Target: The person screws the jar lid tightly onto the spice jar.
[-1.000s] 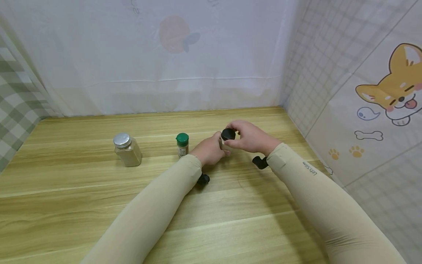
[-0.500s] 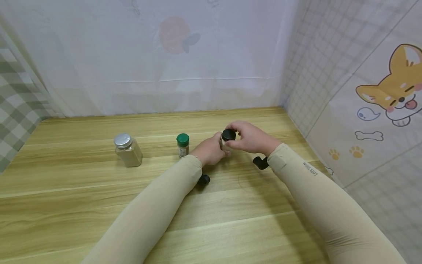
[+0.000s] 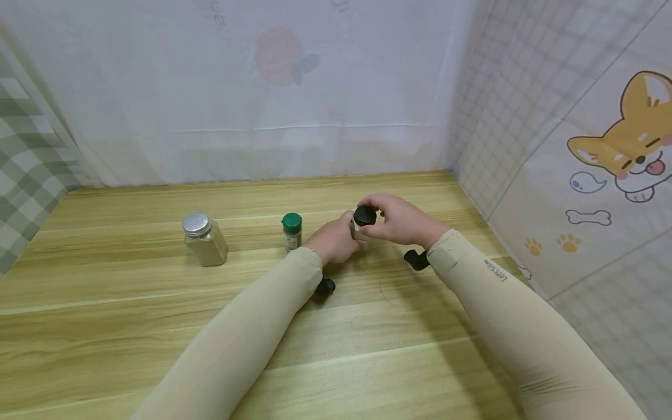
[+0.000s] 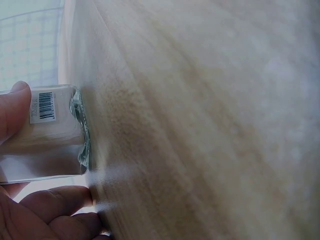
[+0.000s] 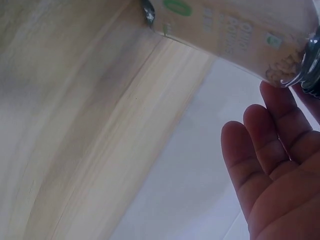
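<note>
A clear glass spice jar [image 5: 225, 35] of tan powder stands on the table between my two hands. Its label appears to read onion powder, and a barcode sticker [image 4: 42, 107] shows in the left wrist view. My left hand [image 3: 336, 240] grips the jar's body low down, thumb on one side and fingers on the other. From the right, my right hand [image 3: 401, 220] holds the black lid [image 3: 364, 215] between thumb and fingers. The lid sits at the jar's top; whether it is loose I cannot tell. Other fingers [image 5: 237, 150] of the right hand extend beside the jar.
A small shaker with a green cap [image 3: 291, 232] stands just left of my left hand. Farther left is a square jar with a silver lid [image 3: 206, 242]. Dark objects show under both wrists. White curtains [image 3: 210, 105] hang behind the wooden table [image 3: 131, 315] and along its right side.
</note>
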`<act>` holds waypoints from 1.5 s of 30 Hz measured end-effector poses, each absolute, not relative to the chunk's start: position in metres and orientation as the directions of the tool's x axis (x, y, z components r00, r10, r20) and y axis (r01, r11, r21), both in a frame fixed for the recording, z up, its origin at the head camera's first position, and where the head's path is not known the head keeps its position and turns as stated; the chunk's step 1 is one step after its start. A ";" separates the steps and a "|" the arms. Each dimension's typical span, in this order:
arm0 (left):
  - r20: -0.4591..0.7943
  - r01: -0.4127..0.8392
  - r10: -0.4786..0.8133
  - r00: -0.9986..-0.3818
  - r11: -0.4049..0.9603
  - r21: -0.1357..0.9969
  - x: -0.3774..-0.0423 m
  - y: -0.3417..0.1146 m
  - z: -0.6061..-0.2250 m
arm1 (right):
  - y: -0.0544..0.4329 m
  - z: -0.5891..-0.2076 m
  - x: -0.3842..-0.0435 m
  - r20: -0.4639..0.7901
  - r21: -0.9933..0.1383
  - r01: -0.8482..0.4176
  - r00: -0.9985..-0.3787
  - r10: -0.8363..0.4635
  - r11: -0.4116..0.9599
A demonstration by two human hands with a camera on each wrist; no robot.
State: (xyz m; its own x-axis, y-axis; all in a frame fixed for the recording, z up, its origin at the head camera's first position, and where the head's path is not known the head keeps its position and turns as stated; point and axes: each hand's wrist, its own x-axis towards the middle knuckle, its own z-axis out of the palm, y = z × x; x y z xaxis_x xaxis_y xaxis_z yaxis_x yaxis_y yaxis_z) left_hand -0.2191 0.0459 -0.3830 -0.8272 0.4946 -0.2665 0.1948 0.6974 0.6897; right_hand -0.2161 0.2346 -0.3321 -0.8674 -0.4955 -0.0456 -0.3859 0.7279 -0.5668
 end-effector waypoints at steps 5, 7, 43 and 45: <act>-0.274 0.184 0.490 -0.828 0.698 0.692 -0.220 0.045 -0.381 | 0.233 -0.331 -0.217 -0.049 -0.560 -0.378 -0.873 -0.485 0.737; -0.271 0.188 0.490 -0.828 0.700 0.689 -0.220 0.045 -0.381 | 0.233 -0.331 -0.217 -0.051 -0.554 -0.370 -0.879 -0.474 0.746; -0.250 0.202 0.484 -0.839 0.702 0.683 -0.214 0.046 -0.385 | 0.238 -0.336 -0.214 -0.027 -0.565 -0.380 -0.878 -0.477 0.732; -0.243 0.209 0.487 -0.839 0.701 0.682 -0.214 0.047 -0.386 | 0.238 -0.336 -0.213 -0.026 -0.569 -0.383 -0.876 -0.481 0.728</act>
State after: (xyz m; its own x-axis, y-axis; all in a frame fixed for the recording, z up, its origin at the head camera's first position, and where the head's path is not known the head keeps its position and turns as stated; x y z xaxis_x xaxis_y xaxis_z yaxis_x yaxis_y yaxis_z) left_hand -0.2138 0.0470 -0.3855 -0.8391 0.4867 -0.2430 0.2093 0.7011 0.6816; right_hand -0.2134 0.2381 -0.3364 -0.8763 -0.4812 -0.0257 -0.3830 0.7279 -0.5688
